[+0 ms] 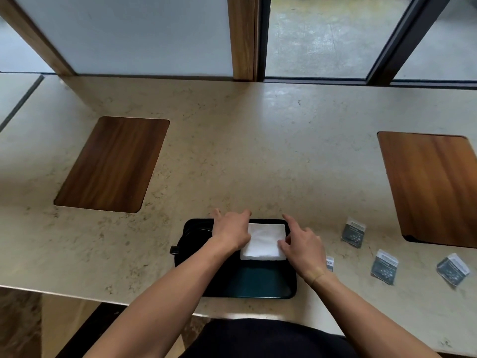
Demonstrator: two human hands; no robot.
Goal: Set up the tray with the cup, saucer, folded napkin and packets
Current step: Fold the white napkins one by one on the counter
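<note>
Folded white napkin [264, 241] lying flat in black tray [258, 288] on desk [232, 151]; soft, light, easily creased. Left hand [231, 232] and right hand [304, 250] spread open, pressing its side edges, gripping nothing. Best pinched at corner.

Both hands are resting on a white folded napkin [264, 241] that is lying flat in the black tray [258, 286]. The left hand [231, 232] is pressing its left edge with fingers spread, and the right hand [304, 248] is touching its right edge, forefinger stretched out. To the right of the right hand, four packets [353, 232] are lying apart on the stone counter [232, 151].
</note>
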